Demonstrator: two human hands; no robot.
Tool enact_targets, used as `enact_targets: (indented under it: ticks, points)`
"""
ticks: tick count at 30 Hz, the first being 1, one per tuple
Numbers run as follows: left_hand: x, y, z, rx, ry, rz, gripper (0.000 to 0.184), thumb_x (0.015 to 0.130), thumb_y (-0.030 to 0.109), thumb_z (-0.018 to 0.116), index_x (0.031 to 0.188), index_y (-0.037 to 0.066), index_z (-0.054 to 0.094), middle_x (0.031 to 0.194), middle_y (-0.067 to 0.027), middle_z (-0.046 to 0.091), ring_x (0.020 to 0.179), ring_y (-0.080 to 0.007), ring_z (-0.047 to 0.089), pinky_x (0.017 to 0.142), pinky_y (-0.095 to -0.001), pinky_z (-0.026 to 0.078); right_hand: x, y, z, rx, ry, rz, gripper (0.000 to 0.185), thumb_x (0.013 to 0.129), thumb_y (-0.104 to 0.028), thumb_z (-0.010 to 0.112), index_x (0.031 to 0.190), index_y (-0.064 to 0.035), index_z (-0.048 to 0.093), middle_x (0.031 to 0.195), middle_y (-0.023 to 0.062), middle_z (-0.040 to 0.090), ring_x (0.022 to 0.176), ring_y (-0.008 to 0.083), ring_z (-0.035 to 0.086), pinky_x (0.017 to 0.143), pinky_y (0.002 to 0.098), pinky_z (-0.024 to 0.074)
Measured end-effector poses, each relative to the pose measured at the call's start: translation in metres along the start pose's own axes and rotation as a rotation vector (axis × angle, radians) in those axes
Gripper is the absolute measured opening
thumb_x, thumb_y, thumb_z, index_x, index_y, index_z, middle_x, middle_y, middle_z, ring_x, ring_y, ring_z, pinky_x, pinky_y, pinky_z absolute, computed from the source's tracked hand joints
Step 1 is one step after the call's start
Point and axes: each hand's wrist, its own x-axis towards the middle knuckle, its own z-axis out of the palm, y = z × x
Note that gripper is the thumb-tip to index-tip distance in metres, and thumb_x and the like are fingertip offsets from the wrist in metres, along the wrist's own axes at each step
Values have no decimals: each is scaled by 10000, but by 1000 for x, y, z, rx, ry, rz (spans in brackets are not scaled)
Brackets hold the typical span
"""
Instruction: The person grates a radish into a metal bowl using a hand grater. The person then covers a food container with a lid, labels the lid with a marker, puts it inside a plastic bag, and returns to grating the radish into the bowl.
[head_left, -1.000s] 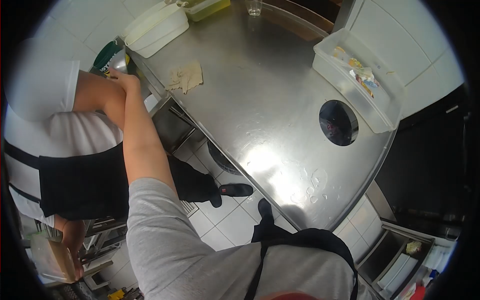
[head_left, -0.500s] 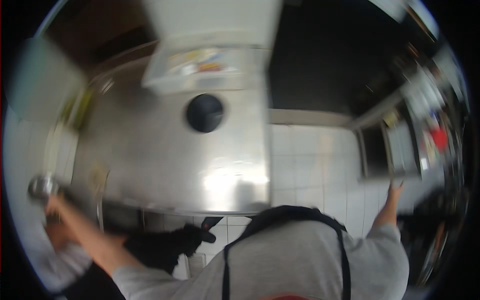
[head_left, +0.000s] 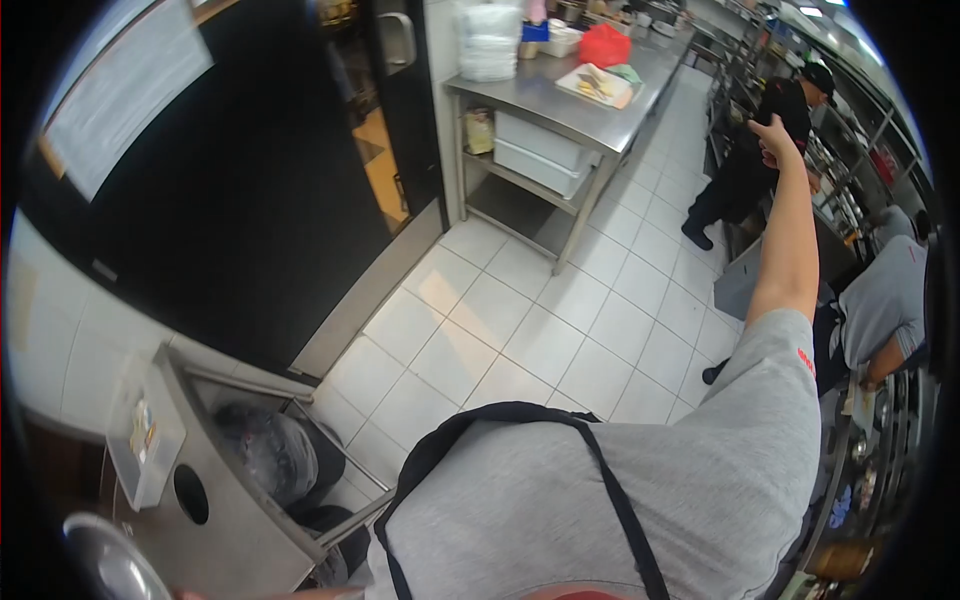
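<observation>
My right arm reaches far forward, and my right hand point(head_left: 776, 140) is raised with a finger stretched out and nothing visible in it. Behind that hand, farther off, stands a person in black point(head_left: 765, 130). At the bottom left edge, a round metal bowl point(head_left: 112, 562) tilts beside the steel table point(head_left: 245, 545). Only a sliver of my left hand point(head_left: 188, 595) shows at the bowl's rim; most of its fingers are cut off by the frame.
A clear plastic box point(head_left: 147, 440) and a round hole point(head_left: 191, 494) are on the steel table, with a lined bin point(head_left: 270, 455) beneath. A black door point(head_left: 240, 190) stands left. Ahead is a steel counter point(head_left: 560, 98); another person in grey point(head_left: 885, 300) works at right.
The view has swung right, from the steel table to the door and kitchen aisle. My right arm has come up and stretched forward. The metal bowl now sits at the bottom left.
</observation>
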Motion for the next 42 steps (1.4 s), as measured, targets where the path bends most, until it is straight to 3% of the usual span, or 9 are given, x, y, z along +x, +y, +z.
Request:
enact_targets:
  ticks: [1,4,6,8,9,12,20,36,42]
  points:
    - [-9,-33,7,-77,-67,-158,367,849,213,534,1091,-62,516,1104,-165,547,1000,-269,524,918,-337,388,-3,-3,-10,-171,-194,-54,641,816,-334,588,1335,-121,276,622,23,449,508,100,424,436,267,383]
    - [-164,-68,142,-39,-174,-425,443,852,172,546,1146,-136,424,1167,-226,467,1030,-272,495,957,-360,376,-49,-22,-33,-475,-549,-441,492,784,-369,600,1151,-48,532,813,95,600,600,191,552,563,340,476]
    - [-223,-112,209,-67,-368,-616,428,850,155,553,1147,-127,427,1153,-198,493,1022,-250,506,902,-357,410,-125,-55,-44,-609,-406,-784,441,772,-336,618,1070,-13,582,959,174,612,835,305,593,759,370,466]
    - [-290,-132,283,-80,-557,-705,396,852,143,552,1147,-100,449,1156,-178,505,1001,-251,533,852,-351,448,-182,-64,-52,-644,-176,-1138,310,761,-314,610,915,-45,600,897,74,592,815,249,588,702,357,479]
    - [-322,-136,316,-95,-599,-762,387,853,142,552,1149,-88,455,1142,-176,516,1011,-249,536,838,-361,461,-197,-63,-53,-576,-142,-1193,454,648,-279,688,1019,-43,577,733,50,528,716,219,549,591,318,459]
    - [-399,-164,398,-152,-829,-889,381,845,147,565,1132,-81,461,1120,-165,531,992,-241,551,826,-365,481,-202,-50,-48,-460,-209,-1338,440,643,-268,685,1006,-43,582,737,52,530,716,217,549,584,319,459]
    - [-601,-227,542,-159,-1121,-1068,401,844,150,563,1143,-86,437,1095,-160,538,930,-237,584,728,-338,528,-109,-38,12,-425,-394,-1373,403,629,-240,678,972,-44,594,746,56,536,717,212,549,566,322,457]
    - [-928,-293,750,-149,-1495,-1459,409,853,175,540,1175,-53,432,1154,-155,511,989,-248,557,805,-371,493,150,4,-10,-515,-328,-1078,333,603,-183,664,903,-45,620,765,65,547,718,202,548,530,328,455]
    - [-997,-292,762,-70,-1243,-1296,381,845,116,550,1167,-44,424,1131,-147,510,994,-242,550,755,-350,526,285,51,5,-451,-474,-1287,308,593,-162,658,877,-46,629,773,68,552,719,198,548,517,331,454]
